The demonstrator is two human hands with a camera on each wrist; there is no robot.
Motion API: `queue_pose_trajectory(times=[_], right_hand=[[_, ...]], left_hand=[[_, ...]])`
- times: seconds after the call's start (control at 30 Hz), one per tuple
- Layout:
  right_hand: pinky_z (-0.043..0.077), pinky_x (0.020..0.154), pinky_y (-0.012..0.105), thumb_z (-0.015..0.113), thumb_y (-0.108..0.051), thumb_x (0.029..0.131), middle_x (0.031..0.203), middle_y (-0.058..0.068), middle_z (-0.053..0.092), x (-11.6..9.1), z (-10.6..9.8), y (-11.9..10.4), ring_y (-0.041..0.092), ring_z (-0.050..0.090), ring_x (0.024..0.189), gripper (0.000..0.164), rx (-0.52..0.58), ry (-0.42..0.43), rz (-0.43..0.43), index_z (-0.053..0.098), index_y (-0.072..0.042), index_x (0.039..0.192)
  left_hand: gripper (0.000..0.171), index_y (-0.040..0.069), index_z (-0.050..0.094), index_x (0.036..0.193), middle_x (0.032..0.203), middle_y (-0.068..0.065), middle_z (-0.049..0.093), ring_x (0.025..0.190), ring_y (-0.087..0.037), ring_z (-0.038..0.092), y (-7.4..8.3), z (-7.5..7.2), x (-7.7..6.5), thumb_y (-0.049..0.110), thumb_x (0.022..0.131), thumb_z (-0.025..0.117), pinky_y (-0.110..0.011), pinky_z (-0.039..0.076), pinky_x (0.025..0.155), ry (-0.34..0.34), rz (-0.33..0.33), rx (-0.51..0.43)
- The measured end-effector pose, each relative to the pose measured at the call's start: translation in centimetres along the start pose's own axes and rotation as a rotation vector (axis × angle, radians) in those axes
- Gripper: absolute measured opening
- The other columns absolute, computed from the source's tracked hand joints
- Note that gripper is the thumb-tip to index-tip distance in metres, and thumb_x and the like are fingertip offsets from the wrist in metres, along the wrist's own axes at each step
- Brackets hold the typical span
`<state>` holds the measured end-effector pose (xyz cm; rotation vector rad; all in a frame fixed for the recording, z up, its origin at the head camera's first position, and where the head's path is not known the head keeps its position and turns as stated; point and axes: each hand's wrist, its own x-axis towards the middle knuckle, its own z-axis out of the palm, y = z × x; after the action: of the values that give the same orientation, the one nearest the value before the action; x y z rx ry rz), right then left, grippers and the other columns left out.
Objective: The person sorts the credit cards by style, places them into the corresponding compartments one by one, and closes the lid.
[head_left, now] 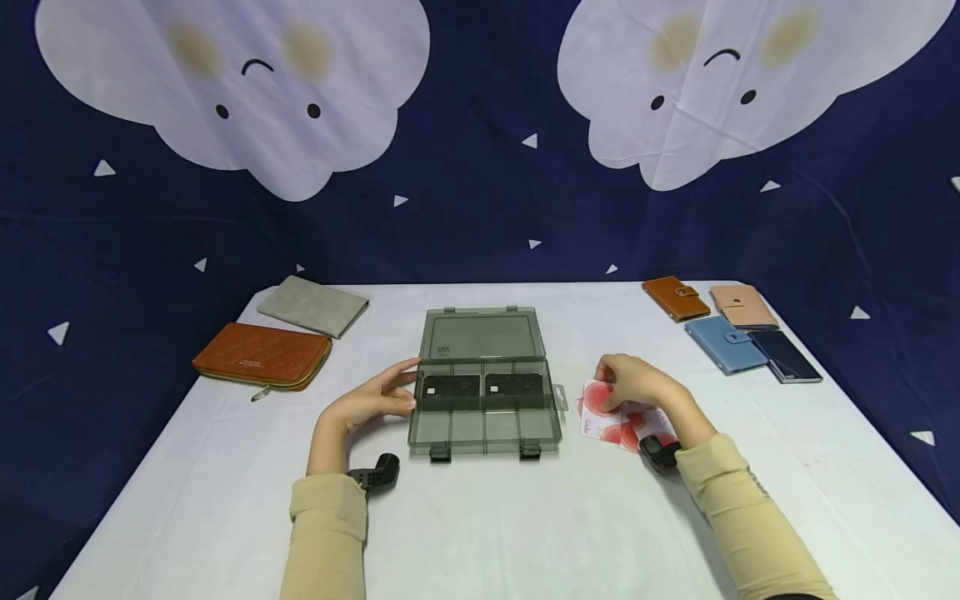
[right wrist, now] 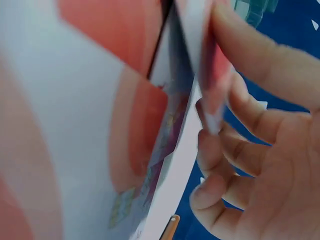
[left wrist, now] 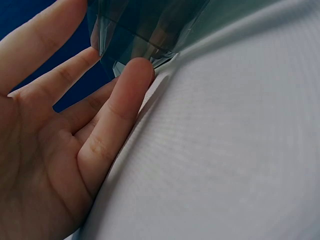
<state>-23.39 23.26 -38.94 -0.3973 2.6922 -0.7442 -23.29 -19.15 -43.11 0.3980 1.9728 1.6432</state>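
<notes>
A clear grey-green plastic box (head_left: 483, 429) lies with its lid folded back in the middle of the table. Two black cards with chips, a left one (head_left: 448, 390) and a right one (head_left: 514, 388), lie in its upper compartments. At the box's left side my left hand (head_left: 372, 402) touches the edge with fairly straight fingers. To the right of the box, my right hand (head_left: 637, 383) pinches a red-and-white card (head_left: 597, 408) between thumb and fingers. In the right wrist view that pinched card (right wrist: 216, 75) is raised off other red-and-white cards (right wrist: 140, 135).
At the left lie a brown zip wallet (head_left: 262, 357) and a grey wallet (head_left: 313, 305). Back right hold a brown wallet (head_left: 675, 298), a pink-beige wallet (head_left: 742, 306), a blue wallet (head_left: 723, 344) and a dark phone (head_left: 786, 356). A patterned navy cloth (head_left: 480, 225) hangs behind the white table (head_left: 480, 533).
</notes>
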Motion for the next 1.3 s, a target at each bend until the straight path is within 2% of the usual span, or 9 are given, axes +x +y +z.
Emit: queue_pose_trajectory(times=[0.3,0.4,0.53,0.63,0.8,0.9,1.0,1.13,1.3], right_hand=[[0.035,0.054,0.027,0.061,0.000,0.083,0.073,0.004,0.053,-0.3,-0.6,-0.5,0.013,0.042,0.059,0.025,0.416,0.123,0.008,0.046,0.004,0.102],[0.037,0.056,0.028,0.057,0.002,0.086,0.077,0.007,0.057,-0.6,-0.7,-1.3,0.012,0.044,0.061,0.033,0.447,0.186,-0.015,0.043,0.005,0.116],[0.040,0.062,0.028,0.054,0.004,0.087,0.089,0.015,0.057,-1.0,-0.7,-2.9,0.015,0.047,0.070,0.046,0.415,0.299,-0.047,0.042,0.001,0.131],[0.042,0.063,0.026,0.055,0.006,0.085,0.095,0.019,0.056,-1.1,-0.5,-4.4,0.019,0.049,0.073,0.043,0.398,0.384,-0.071,0.050,-0.002,0.127],[0.047,0.064,0.026,0.059,0.003,0.085,0.097,0.019,0.058,-1.0,0.4,-7.3,0.019,0.057,0.075,0.030,0.463,0.480,-0.098,0.059,-0.002,0.114],[0.046,0.067,0.026,0.064,-0.003,0.084,0.093,0.014,0.059,-0.9,1.3,-9.1,0.016,0.057,0.076,0.025,0.515,0.476,-0.114,0.061,-0.002,0.108],[0.045,0.068,0.027,0.067,-0.007,0.082,0.086,0.009,0.063,-0.8,2.5,-10.9,0.015,0.057,0.075,0.019,0.518,0.437,-0.156,0.063,-0.002,0.100],[0.045,0.065,0.028,0.069,-0.007,0.081,0.078,0.004,0.067,-0.5,4.5,-12.5,0.012,0.058,0.072,0.010,0.441,0.357,-0.232,0.064,-0.005,0.090],[0.046,0.060,0.026,0.063,-0.006,0.086,0.077,0.001,0.068,-0.1,6.9,-13.8,0.010,0.061,0.068,0.006,0.317,0.225,-0.277,0.063,-0.008,0.091]], left_hand=[[0.086,0.014,0.015,0.149,0.150,-0.023,0.013,0.092,-0.012,0.052,0.0,0.0,0.0,0.004,0.080,0.066,-0.031,0.040,0.087,0.000,0.000,-0.005],[0.086,0.014,0.015,0.149,0.150,-0.023,0.012,0.092,-0.011,0.053,0.0,0.0,0.1,0.003,0.080,0.066,-0.031,0.040,0.088,-0.003,0.000,-0.008],[0.087,0.014,0.015,0.149,0.150,-0.023,0.012,0.091,-0.011,0.053,0.0,0.0,0.1,0.002,0.080,0.065,-0.031,0.040,0.087,-0.005,0.001,-0.013],[0.087,0.014,0.014,0.149,0.150,-0.023,0.012,0.091,-0.011,0.053,0.1,0.0,0.1,0.002,0.080,0.065,-0.031,0.040,0.087,-0.005,0.000,-0.013],[0.086,0.014,0.015,0.149,0.150,-0.023,0.012,0.092,-0.011,0.053,0.1,0.0,0.0,0.003,0.080,0.065,-0.031,0.040,0.087,-0.001,-0.002,-0.008],[0.086,0.014,0.015,0.149,0.150,-0.023,0.012,0.092,-0.012,0.053,0.1,0.0,0.0,0.004,0.080,0.066,-0.031,0.040,0.087,-0.001,-0.002,-0.007],[0.086,0.014,0.015,0.149,0.150,-0.023,0.012,0.092,-0.012,0.052,0.1,0.1,0.0,0.004,0.080,0.066,-0.031,0.040,0.087,0.000,-0.004,-0.013],[0.087,0.013,0.015,0.149,0.150,-0.023,0.012,0.092,-0.010,0.052,0.1,0.1,0.0,0.004,0.080,0.066,-0.030,0.040,0.086,-0.003,-0.005,-0.023],[0.086,0.013,0.015,0.149,0.150,-0.023,0.013,0.093,-0.011,0.052,0.0,0.0,0.0,0.005,0.080,0.066,-0.030,0.040,0.086,-0.003,-0.002,-0.022]])
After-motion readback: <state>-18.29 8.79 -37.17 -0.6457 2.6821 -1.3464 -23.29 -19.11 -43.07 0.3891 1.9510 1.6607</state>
